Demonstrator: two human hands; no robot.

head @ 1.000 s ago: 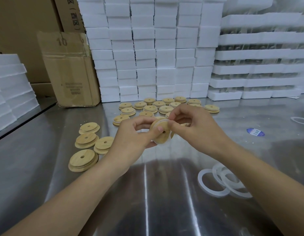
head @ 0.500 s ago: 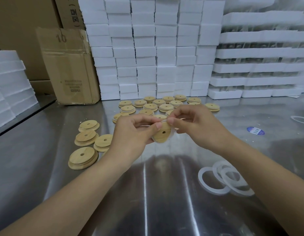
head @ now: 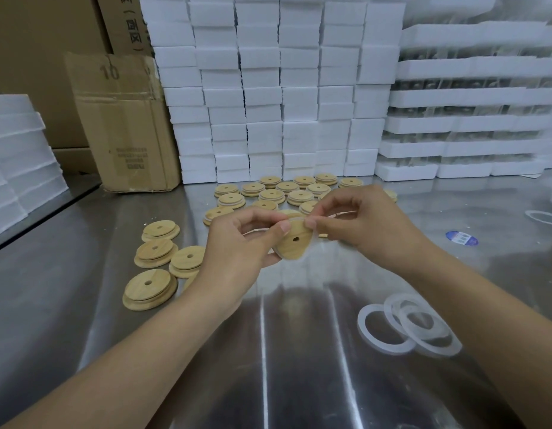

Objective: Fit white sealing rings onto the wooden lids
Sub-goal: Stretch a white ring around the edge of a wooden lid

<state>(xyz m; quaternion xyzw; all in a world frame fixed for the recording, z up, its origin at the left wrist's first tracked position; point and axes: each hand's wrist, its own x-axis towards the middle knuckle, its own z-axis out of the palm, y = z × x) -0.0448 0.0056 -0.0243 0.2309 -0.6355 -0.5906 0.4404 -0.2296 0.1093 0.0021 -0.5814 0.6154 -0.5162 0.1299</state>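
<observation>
The left hand (head: 237, 246) grips a wooden lid (head: 295, 244) by its edge, thumb on top and fingers curled beneath, holding it tilted above the steel table (head: 82, 305). The right hand (head: 370, 224) meets it at the upper rim, thumb and forefinger pinching a white sealing ring (head: 313, 239) against the lid, though blur hides the ring's seating. Loose rings (head: 404, 329) overlap below the right forearm; bare lids (head: 157, 252) lie left of the hands, more lids (head: 287, 190) just behind them, before stacked foam blocks (head: 268, 88).
</observation>
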